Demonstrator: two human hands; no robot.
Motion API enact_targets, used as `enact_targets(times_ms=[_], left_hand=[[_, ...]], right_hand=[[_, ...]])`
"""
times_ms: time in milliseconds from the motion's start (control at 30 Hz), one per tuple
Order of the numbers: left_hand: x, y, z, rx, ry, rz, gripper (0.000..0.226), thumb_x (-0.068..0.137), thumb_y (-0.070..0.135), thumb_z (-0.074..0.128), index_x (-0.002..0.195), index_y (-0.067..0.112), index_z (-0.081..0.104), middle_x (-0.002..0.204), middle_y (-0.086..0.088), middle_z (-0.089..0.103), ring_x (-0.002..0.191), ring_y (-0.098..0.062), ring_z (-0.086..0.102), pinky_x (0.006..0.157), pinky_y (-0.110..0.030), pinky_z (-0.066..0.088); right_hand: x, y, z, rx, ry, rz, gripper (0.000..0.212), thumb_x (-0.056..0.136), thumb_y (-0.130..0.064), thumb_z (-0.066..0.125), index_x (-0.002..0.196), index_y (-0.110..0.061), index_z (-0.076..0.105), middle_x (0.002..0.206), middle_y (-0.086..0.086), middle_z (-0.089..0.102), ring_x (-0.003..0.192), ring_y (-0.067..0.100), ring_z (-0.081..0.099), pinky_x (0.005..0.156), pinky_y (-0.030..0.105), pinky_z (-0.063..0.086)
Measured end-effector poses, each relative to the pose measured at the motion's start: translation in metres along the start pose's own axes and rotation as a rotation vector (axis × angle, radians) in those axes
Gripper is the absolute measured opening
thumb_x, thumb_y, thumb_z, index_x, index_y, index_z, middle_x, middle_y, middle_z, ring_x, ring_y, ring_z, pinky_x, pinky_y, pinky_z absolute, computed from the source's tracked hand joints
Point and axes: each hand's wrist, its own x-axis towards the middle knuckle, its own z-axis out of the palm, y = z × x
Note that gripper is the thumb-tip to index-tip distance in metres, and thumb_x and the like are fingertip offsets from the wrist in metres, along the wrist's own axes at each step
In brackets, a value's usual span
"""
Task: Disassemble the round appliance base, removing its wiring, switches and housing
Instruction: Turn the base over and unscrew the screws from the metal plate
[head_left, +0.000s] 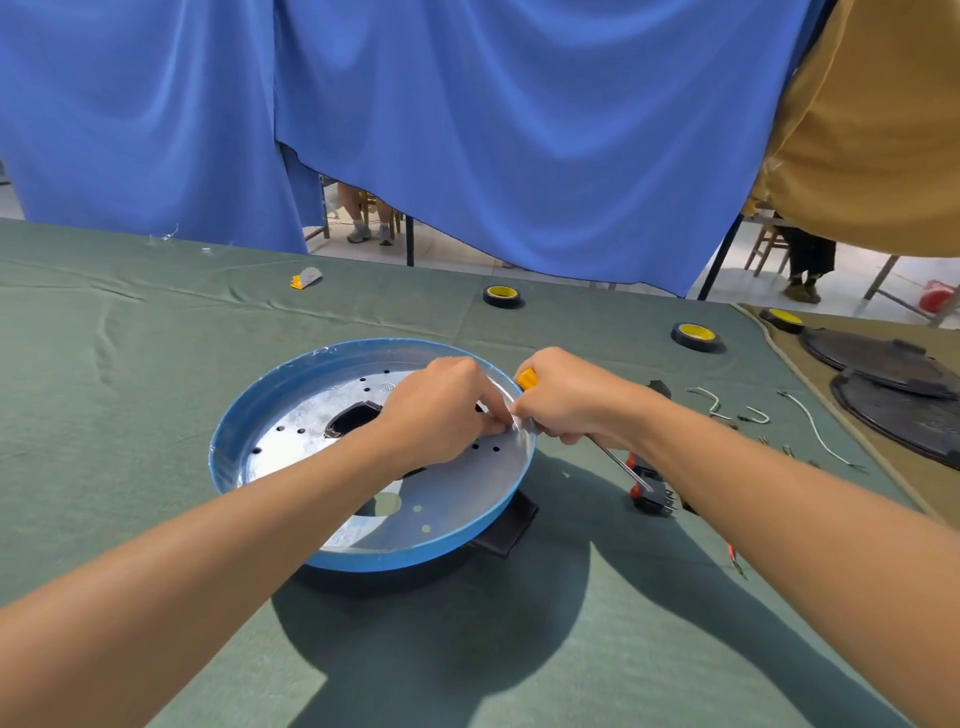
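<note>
The round appliance base (270, 395) lies on the green cloth, a blue-rimmed housing with a perforated silver metal plate (311, 421) inside and a dark opening at its middle. My left hand (441, 410) reaches into the base near its right rim, fingers curled and pinching something small there that I cannot make out. My right hand (566, 405) grips a screwdriver with a yellow handle (527, 378); its metal shaft (618, 462) points back toward me. Both hands meet at the right rim. A black block (511, 525) sticks out under the base.
Red-and-black pliers (649, 491) lie right of the base, with loose wires (815, 426) and small parts beyond. Three tape rolls (502, 296) sit along the far side. Two dark round covers (893, 384) lie at far right. A blue curtain hangs behind the table.
</note>
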Motion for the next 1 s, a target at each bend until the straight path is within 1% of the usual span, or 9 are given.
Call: enact_targets(times_ms=[100, 167, 300, 367, 400, 533, 700, 867, 1000], left_hand=[[-0.001, 0.001, 0.000, 0.035, 0.015, 0.020, 0.016, 0.088, 0.021, 0.067, 0.094, 0.032, 0.077, 0.105, 0.004, 0.066, 0.097, -0.021, 0.059, 0.077, -0.042, 0.054], [-0.002, 0.002, 0.001, 0.056, 0.005, 0.055, 0.016, 0.091, 0.019, 0.063, 0.097, 0.028, 0.076, 0.105, 0.004, 0.063, 0.099, -0.022, 0.058, 0.079, -0.042, 0.052], [0.000, 0.002, 0.005, 0.239, -0.037, 0.151, 0.020, 0.098, 0.021, 0.052, 0.106, 0.013, 0.069, 0.110, -0.005, 0.053, 0.107, -0.024, 0.047, 0.084, -0.045, 0.046], [0.001, 0.002, 0.008, 0.359, -0.077, 0.182, 0.016, 0.098, 0.018, 0.048, 0.099, 0.005, 0.058, 0.110, -0.009, 0.048, 0.106, -0.027, 0.042, 0.086, -0.043, 0.043], [0.001, 0.003, 0.008, 0.424, -0.096, 0.193, 0.012, 0.097, 0.016, 0.047, 0.094, 0.006, 0.051, 0.110, -0.010, 0.047, 0.104, -0.028, 0.041, 0.086, -0.042, 0.042], [-0.001, 0.007, 0.008, 0.604, -0.112, 0.215, 0.006, 0.097, 0.019, 0.041, 0.093, 0.015, 0.040, 0.111, -0.011, 0.044, 0.101, -0.028, 0.038, 0.088, -0.039, 0.041], [-0.003, 0.008, 0.013, 0.646, -0.051, 0.192, 0.017, 0.097, 0.022, 0.039, 0.104, 0.009, 0.048, 0.112, -0.011, 0.044, 0.101, -0.028, 0.039, 0.085, -0.035, 0.040], [-0.003, 0.008, 0.013, 0.639, -0.022, 0.188, 0.020, 0.098, 0.024, 0.040, 0.107, 0.008, 0.050, 0.112, -0.009, 0.044, 0.099, -0.026, 0.038, 0.079, -0.032, 0.037], [-0.002, 0.010, 0.013, 0.633, -0.009, 0.150, 0.018, 0.097, 0.021, 0.040, 0.105, 0.008, 0.050, 0.110, -0.010, 0.045, 0.097, -0.027, 0.038, 0.075, -0.030, 0.029]], right_hand=[[0.000, 0.001, 0.001, 0.024, -0.007, -0.014, 0.015, 0.077, 0.005, 0.045, 0.073, -0.009, 0.047, 0.060, 0.010, 0.037, 0.054, 0.022, 0.028, 0.044, 0.025, 0.022], [0.001, 0.002, 0.002, 0.033, -0.004, -0.014, 0.016, 0.080, 0.004, 0.043, 0.071, -0.009, 0.045, 0.060, 0.009, 0.038, 0.054, 0.022, 0.029, 0.044, 0.025, 0.022], [0.002, 0.003, 0.003, 0.034, -0.002, -0.012, 0.015, 0.082, 0.002, 0.043, 0.073, -0.010, 0.046, 0.063, 0.011, 0.041, 0.061, 0.024, 0.032, 0.045, 0.027, 0.024], [0.003, 0.004, 0.004, 0.050, -0.002, -0.016, 0.015, 0.082, 0.002, 0.043, 0.074, -0.011, 0.044, 0.065, 0.011, 0.040, 0.062, 0.024, 0.032, 0.046, 0.028, 0.023], [0.002, 0.004, 0.004, 0.058, -0.001, -0.018, 0.016, 0.082, 0.002, 0.043, 0.075, -0.011, 0.044, 0.066, 0.011, 0.039, 0.062, 0.024, 0.031, 0.046, 0.028, 0.023], [0.001, 0.005, 0.004, 0.080, -0.009, -0.022, 0.016, 0.082, 0.002, 0.041, 0.080, -0.012, 0.047, 0.071, 0.012, 0.041, 0.063, 0.024, 0.032, 0.045, 0.027, 0.023], [0.000, 0.003, 0.003, 0.064, -0.028, -0.017, 0.014, 0.084, 0.001, 0.041, 0.082, -0.010, 0.049, 0.075, 0.013, 0.044, 0.067, 0.025, 0.034, 0.046, 0.027, 0.025], [-0.002, 0.002, 0.002, 0.048, -0.038, -0.017, 0.013, 0.087, 0.000, 0.042, 0.083, -0.008, 0.052, 0.074, 0.013, 0.046, 0.062, 0.024, 0.034, 0.045, 0.027, 0.026], [-0.002, 0.004, 0.002, 0.065, -0.032, -0.017, 0.013, 0.088, -0.002, 0.042, 0.079, -0.008, 0.050, 0.072, 0.013, 0.046, 0.059, 0.023, 0.033, 0.042, 0.024, 0.025]])
